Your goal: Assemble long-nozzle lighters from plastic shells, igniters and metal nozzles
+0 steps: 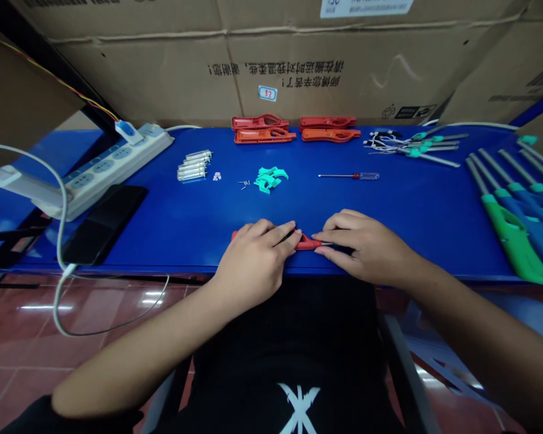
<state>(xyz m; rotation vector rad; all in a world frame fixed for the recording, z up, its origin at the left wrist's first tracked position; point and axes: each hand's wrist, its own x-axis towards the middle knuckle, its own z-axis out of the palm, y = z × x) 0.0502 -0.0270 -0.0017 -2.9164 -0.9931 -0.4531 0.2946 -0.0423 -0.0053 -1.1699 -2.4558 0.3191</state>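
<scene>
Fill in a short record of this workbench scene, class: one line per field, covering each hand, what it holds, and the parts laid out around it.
Left hand: left hand presses on the red plastic lighter body at the table's near edge.
Right hand: right hand pinches the same body's other end.
Surface: blue table.
Centre parts: pile of small turquoise plastic pieces; slim clear-handled screwdriver.
Back row: orange-red plastic shells.
Right side: finished green and blue long-nosed lighters.
Left side: white power strip; black phone.
</scene>
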